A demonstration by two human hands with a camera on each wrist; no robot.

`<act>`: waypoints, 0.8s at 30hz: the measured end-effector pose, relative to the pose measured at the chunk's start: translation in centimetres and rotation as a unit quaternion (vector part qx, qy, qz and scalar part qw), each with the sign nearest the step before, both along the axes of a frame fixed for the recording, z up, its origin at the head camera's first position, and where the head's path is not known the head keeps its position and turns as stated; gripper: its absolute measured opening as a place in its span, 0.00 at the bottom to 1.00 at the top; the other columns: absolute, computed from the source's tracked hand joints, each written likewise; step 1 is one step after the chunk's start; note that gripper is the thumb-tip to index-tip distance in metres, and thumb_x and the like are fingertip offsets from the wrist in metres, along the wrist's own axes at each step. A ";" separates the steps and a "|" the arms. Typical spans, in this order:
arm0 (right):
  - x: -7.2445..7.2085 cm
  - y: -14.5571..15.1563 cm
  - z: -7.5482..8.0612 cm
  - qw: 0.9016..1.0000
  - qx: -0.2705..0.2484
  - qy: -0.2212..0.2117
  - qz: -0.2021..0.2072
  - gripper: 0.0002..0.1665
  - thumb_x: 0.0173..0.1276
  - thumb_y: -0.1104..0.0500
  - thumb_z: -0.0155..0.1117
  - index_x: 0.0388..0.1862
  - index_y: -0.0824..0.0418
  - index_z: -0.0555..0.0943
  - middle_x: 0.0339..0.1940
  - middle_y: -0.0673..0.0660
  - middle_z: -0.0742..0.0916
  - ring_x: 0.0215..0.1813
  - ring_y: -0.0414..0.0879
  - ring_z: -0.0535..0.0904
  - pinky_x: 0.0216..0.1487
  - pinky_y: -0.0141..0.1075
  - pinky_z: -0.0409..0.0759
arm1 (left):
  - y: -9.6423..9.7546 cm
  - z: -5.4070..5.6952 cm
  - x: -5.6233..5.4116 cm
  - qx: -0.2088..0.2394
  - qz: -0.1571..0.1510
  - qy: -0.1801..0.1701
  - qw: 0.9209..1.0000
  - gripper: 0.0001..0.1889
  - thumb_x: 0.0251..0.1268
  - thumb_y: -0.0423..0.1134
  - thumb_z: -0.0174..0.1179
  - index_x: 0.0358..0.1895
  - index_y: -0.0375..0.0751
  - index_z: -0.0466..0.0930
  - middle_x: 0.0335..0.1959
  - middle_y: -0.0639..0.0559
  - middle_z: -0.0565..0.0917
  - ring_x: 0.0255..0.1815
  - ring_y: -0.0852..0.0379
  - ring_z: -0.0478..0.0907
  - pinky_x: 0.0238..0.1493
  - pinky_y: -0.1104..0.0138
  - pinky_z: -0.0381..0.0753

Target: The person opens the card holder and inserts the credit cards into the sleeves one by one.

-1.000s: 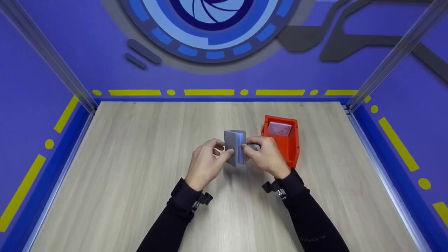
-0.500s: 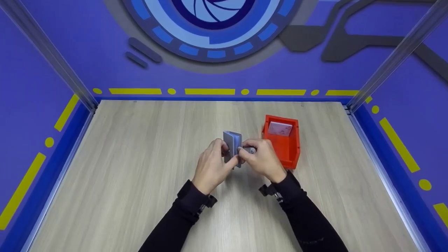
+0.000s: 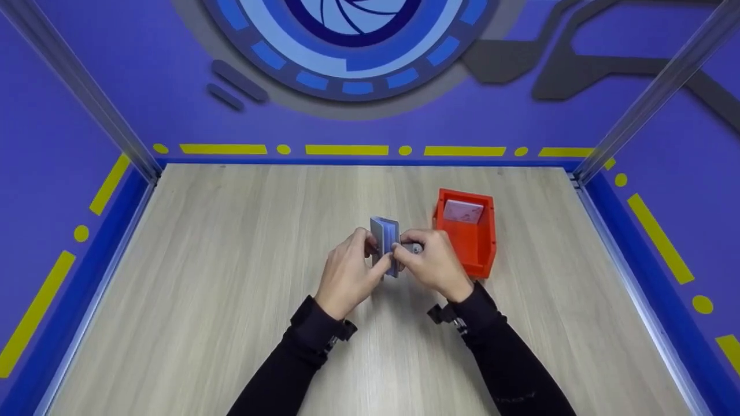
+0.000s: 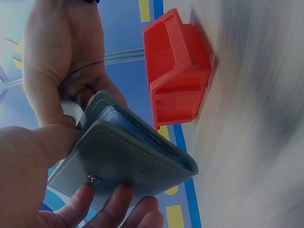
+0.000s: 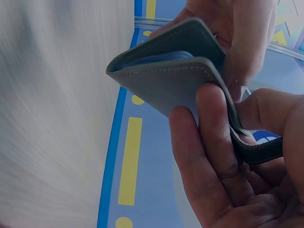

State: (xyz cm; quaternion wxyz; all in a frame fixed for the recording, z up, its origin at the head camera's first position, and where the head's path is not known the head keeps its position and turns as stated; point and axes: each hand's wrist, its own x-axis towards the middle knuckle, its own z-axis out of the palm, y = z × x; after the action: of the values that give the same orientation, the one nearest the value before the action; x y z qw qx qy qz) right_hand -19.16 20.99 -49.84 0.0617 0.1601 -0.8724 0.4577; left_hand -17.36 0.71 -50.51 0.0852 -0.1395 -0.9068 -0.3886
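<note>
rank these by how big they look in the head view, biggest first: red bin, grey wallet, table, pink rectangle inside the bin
1. Table
2. Red bin
3. Grey wallet, seen at an angle and partly hidden
4. Pink rectangle

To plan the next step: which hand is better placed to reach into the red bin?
Probably the right hand: it is nearer the red bin than the left hand, though both hold the wallet.
</note>
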 end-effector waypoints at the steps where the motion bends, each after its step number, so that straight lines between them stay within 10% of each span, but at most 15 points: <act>1: 0.0 0.0 0.0 1.000 0.001 -0.001 0.002 0.06 0.75 0.60 0.72 0.36 0.56 0.91 0.29 0.50 0.90 0.28 0.42 0.79 0.31 0.31 0.79 | 0.0 0.0 0.0 -0.002 0.000 0.001 1.000 0.18 0.74 0.51 0.71 0.50 0.41 0.79 0.44 0.49 0.89 0.44 0.47 0.89 0.47 0.56 0.86; 15: 0.0 1.6 0.5 0.999 -0.022 -0.023 -0.028 0.04 0.74 0.62 0.72 0.38 0.61 0.90 0.34 0.57 0.91 0.31 0.45 0.83 0.34 0.33 0.84 | -2.2 1.2 -1.2 0.046 0.042 -0.012 0.998 0.08 0.75 0.41 0.65 0.43 0.40 0.89 0.35 0.50 0.91 0.35 0.53 0.87 0.40 0.58 0.87; 24: -0.3 1.2 -0.3 0.994 0.009 -0.105 -0.023 0.10 0.73 0.60 0.67 0.29 0.58 0.84 0.22 0.49 0.78 0.23 0.43 0.76 0.26 0.32 0.75 | -4.8 1.5 -1.9 0.024 0.009 -0.097 0.995 0.11 0.72 0.37 0.69 0.28 0.43 0.82 0.25 0.55 0.80 0.26 0.58 0.73 0.34 0.63 0.72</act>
State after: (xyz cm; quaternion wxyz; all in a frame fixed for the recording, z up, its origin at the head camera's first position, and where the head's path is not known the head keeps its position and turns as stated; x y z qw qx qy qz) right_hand -19.48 22.21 -50.09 -0.0213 0.0917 -0.8814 0.4629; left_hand -19.31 -4.09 -48.99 0.0036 -0.0906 -0.9025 -0.4211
